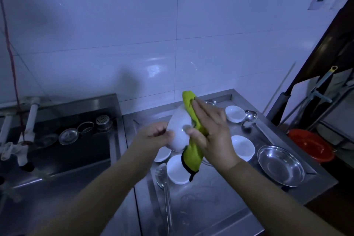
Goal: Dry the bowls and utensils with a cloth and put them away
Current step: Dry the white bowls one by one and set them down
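My left hand (155, 136) grips a white bowl (179, 132), held on its side above the steel counter (206, 207). Against the bowl my right hand (212, 132) presses a yellow-green cloth (192, 151), fingers stretched flat; the cloth hangs down below the bowl. On the counter lie several more white bowls: one under the cloth (177, 170), one partly hidden by my left wrist (162, 154), one to the right (243, 147), one at the back (235, 113). A slotted steel spatula (164, 184) lies in front, and a ladle (250, 118) sits at the back right.
A wide steel basin (280, 165) rests at the counter's right edge. To the left is a sink (72, 140) holding lids, a strainer and taps. A red plastic tub (311, 144) and a rack stand at the right. The tiled wall is close behind.
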A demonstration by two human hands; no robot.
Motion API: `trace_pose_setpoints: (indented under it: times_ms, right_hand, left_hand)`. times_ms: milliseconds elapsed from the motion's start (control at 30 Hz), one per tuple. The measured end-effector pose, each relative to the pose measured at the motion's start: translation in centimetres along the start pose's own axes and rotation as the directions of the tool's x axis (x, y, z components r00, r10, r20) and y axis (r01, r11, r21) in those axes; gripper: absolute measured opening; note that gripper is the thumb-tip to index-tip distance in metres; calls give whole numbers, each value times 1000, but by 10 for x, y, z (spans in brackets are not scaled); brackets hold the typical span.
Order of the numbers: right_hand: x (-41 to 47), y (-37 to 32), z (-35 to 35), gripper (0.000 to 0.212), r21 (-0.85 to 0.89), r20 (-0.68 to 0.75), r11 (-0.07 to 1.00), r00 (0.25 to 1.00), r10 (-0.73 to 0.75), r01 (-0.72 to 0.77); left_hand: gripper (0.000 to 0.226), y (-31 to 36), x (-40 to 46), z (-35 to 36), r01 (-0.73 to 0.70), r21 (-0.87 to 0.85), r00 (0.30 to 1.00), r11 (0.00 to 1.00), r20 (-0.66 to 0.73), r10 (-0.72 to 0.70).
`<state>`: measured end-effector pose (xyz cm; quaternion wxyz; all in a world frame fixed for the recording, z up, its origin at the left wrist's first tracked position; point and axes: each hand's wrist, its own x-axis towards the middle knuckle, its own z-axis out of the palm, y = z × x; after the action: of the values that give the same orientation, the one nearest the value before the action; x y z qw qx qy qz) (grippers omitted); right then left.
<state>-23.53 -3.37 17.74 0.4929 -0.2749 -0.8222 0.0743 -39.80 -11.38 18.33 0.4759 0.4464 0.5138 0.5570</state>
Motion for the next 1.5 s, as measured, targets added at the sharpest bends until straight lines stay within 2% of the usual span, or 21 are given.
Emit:
trace_pose_setpoints:
  times_ms: [67, 167, 300, 367, 433, 500, 567, 633, 733, 833, 867, 900, 967, 1033, 1133, 1300, 1367, 1500]
  right_hand:
    - [-1, -10, 4, 44, -16, -7, 999, 999, -40, 40]
    - [-9, -14, 8, 42, -96, 31, 986, 990, -136, 138]
    - [-18, -14, 13, 39, -194, 65, 954, 973, -221, 230]
    - [-15, -13, 14, 37, -196, 87, 958, 977, -195, 209]
    - [-2, -11, 16, 35, -133, 65, 987, 994, -84, 92]
    - [16, -8, 15, 32, 55, 38, 996, 997, 62, -64]
    - [28, -4, 12, 31, 288, 43, 930, 973, 227, -230]
    - [29, -3, 11, 30, 436, 125, 801, 909, 397, -409]
    - [19, 0, 13, 30, 441, 192, 674, 796, 574, -592]
    - [13, -2, 13, 34, 397, 69, 641, 717, 693, -657]
    - [12, -6, 14, 37, 361, -7, 696, 744, 668, -621]
    - [11, -12, 15, 38, 292, -64, 783, 806, 589, -549]
    - [6, -27, 23, 38, 129, -77, 926, 927, 366, -355]
    - [-2, -37, 31, 34, 43, -43, 981, 981, 189, -188]
    - [-15, -37, 32, 29, 40, -17, 999, 999, 31, -30]
    - [-16, -17, 16, 27, -68, -14, 996, 998, -59, 58]
    - [-5, -17, 17, 26, -85, -71, 996, 997, -24, 18]
    - [14, -32, 29, 31, -11, -132, 998, 990, 53, -55]
  left_hand:
    - [13, -1, 2, 13, 20, -195, 999, 981, -32, -27]
    - [21, -1, 7, 19, 47, -333, 997, 942, -40, -64]
    - [19, -1, 6, 20, 39, -324, 999, 945, 23, -33]
    - [19, -4, 5, 17, 15, -261, 1000, 965, 8, -13]
    - [18, -6, 5, 14, 3, -221, 1000, 975, 4, -2]
    - [26, -6, 6, 11, -1, -240, 1000, 971, 5, 2]
    - [32, -6, 7, 7, -6, -285, 1000, 958, -4, 5]
    - [29, -5, 9, 2, -14, -313, 1000, 950, 5, 16]
    - [24, -7, 11, -6, -12, -427, 1000, 904, -27, 0]
    - [32, -8, 14, -13, -13, -586, 998, 810, -58, -25]
    - [32, -8, 15, -14, -19, -610, 997, 792, -68, -29]
    - [26, -8, 15, -15, -20, -625, 997, 781, -74, -34]
    - [18, -7, 15, -15, -13, -650, 995, 759, -81, -53]
    - [19, -6, 16, -19, -1, -667, 994, 745, -79, -70]
    - [24, -7, 14, -27, 24, -681, 996, 732, -48, -78]
    - [28, -3, 5, -29, 64, -667, 996, 743, -7, -92]
    - [28, -1, 4, -27, 74, -668, 995, 741, 2, -97]
    - [27, 4, 6, -21, 78, -659, 995, 748, 2, -102]
